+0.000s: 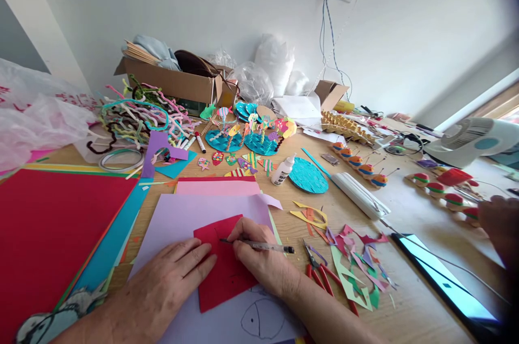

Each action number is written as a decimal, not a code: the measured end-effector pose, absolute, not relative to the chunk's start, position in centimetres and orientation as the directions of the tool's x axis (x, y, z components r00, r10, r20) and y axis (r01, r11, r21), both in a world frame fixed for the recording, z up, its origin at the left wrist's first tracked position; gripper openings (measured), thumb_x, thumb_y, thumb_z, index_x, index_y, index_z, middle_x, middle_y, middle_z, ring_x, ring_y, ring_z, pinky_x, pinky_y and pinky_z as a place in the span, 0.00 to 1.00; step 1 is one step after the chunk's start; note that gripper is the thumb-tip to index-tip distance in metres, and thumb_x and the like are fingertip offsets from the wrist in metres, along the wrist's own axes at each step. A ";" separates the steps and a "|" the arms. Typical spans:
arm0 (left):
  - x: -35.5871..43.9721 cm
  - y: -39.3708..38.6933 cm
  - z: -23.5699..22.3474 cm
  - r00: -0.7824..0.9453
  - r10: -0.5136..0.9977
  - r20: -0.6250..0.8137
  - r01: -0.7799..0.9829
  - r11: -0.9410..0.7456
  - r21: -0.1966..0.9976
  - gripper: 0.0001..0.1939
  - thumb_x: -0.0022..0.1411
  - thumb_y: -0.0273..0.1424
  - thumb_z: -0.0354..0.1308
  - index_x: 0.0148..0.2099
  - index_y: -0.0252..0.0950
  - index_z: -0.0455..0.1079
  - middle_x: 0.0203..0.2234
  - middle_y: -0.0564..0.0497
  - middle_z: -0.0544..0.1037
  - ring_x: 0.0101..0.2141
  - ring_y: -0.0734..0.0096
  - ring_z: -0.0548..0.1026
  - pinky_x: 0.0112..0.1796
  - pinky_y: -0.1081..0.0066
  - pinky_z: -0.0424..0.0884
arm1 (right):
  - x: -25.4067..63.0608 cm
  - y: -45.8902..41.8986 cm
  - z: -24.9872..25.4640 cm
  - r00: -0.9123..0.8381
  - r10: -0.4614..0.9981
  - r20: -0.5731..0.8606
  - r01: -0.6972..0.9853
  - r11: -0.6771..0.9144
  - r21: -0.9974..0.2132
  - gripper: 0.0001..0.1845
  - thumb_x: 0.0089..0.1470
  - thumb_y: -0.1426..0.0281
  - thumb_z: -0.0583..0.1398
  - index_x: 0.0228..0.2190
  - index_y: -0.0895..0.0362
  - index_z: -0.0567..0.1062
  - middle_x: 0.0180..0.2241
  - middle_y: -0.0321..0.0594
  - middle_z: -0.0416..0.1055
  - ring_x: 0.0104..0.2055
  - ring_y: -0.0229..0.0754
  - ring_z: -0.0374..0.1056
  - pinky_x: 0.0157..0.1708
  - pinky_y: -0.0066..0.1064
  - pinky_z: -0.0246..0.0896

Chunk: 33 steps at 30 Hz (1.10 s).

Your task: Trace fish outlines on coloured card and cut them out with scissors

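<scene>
A red piece of paper [217, 279] lies on a larger lilac sheet [170, 219]. My right hand [259, 257] is closed around a pen [271, 247], its tip at the red paper, where a few thin dark lines show. My left hand [170, 273] rests flat with its fingers spread, the fingertips on the red paper's left part. Below my right wrist, a fish outline [263, 319] is drawn on the lilac sheet. Red-handled scissors [320, 273] lie to the right of my right hand, with paper scraps [357, 263] beside them.
Coloured sheets [60, 225] are stacked at left. Further back are pipe cleaners [141, 111], small paper fish [251, 161], a glue bottle [283, 170] and a blue oval [308, 175]. A lit tablet [446, 282] and a white fan [474, 141] stand right, near another person's hand [500, 230].
</scene>
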State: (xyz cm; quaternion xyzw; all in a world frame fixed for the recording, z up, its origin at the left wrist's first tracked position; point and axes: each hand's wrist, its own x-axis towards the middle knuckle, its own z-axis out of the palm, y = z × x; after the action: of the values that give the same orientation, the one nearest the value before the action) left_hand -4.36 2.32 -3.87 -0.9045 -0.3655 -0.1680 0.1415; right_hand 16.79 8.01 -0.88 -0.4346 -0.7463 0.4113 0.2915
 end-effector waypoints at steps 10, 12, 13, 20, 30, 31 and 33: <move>-4.3 2.3 -3.5 0.686 0.603 0.406 0.704 -0.692 -0.161 0.26 0.53 0.16 0.43 0.52 0.38 0.67 0.46 0.53 0.77 0.45 0.68 0.73 0.44 0.70 0.71 | 16.3 8.2 -1.3 -0.445 0.895 0.037 0.456 0.262 -0.851 0.08 0.47 0.78 0.54 0.30 0.56 0.70 0.19 0.28 0.61 0.21 0.33 0.56 0.23 0.24 0.51; -4.3 2.3 -3.4 0.689 0.599 0.408 0.700 -0.696 -0.161 0.26 0.53 0.16 0.43 0.52 0.37 0.67 0.46 0.53 0.77 0.45 0.68 0.73 0.44 0.70 0.71 | 16.3 8.3 -1.2 -0.449 0.893 0.037 0.467 0.270 -0.842 0.08 0.47 0.77 0.54 0.30 0.56 0.70 0.20 0.29 0.62 0.22 0.33 0.56 0.24 0.25 0.52; -4.3 2.3 -3.4 0.689 0.601 0.405 0.701 -0.696 -0.159 0.27 0.53 0.16 0.43 0.52 0.37 0.67 0.46 0.53 0.77 0.45 0.68 0.73 0.44 0.70 0.71 | 16.3 8.3 -1.2 -0.451 0.892 0.040 0.473 0.277 -0.836 0.08 0.47 0.77 0.54 0.30 0.56 0.70 0.20 0.29 0.62 0.22 0.34 0.56 0.25 0.25 0.52; -4.2 2.3 -3.3 0.685 0.606 0.404 0.703 -0.695 -0.151 0.25 0.54 0.16 0.43 0.52 0.36 0.67 0.46 0.52 0.77 0.44 0.67 0.73 0.44 0.69 0.71 | 16.4 8.2 -1.2 -0.455 0.887 0.076 0.463 0.309 -0.831 0.09 0.44 0.79 0.52 0.27 0.56 0.69 0.20 0.30 0.62 0.22 0.34 0.57 0.25 0.25 0.52; -4.4 2.2 -3.9 0.673 0.635 0.379 0.718 -0.684 -0.130 0.27 0.54 0.16 0.43 0.55 0.38 0.64 0.47 0.53 0.76 0.46 0.67 0.72 0.45 0.69 0.71 | 16.8 7.9 -0.6 -0.474 0.878 0.072 0.440 0.307 -0.844 0.10 0.40 0.81 0.51 0.23 0.56 0.68 0.21 0.32 0.65 0.25 0.36 0.60 0.27 0.25 0.53; -4.4 2.2 -4.0 0.672 0.636 0.379 0.718 -0.684 -0.127 0.27 0.55 0.16 0.42 0.55 0.38 0.63 0.47 0.53 0.75 0.46 0.68 0.71 0.45 0.69 0.71 | 16.8 7.9 -0.6 -0.478 0.876 0.073 0.431 0.306 -0.849 0.10 0.40 0.81 0.51 0.23 0.56 0.68 0.21 0.32 0.65 0.24 0.36 0.59 0.27 0.25 0.53; -4.4 2.2 -4.1 0.670 0.632 0.390 0.718 -0.685 -0.124 0.27 0.55 0.15 0.42 0.54 0.38 0.63 0.47 0.53 0.76 0.46 0.68 0.71 0.46 0.69 0.70 | 16.8 7.9 -0.7 -0.477 0.875 0.078 0.423 0.307 -0.853 0.10 0.40 0.81 0.51 0.23 0.55 0.68 0.21 0.31 0.65 0.24 0.36 0.59 0.27 0.25 0.53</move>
State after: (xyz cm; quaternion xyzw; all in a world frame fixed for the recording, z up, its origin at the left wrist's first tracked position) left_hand -4.39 2.23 -4.10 -0.9037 -0.3735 -0.1602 0.1348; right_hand 16.84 7.92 -0.73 -0.4279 -0.7584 0.4044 0.2796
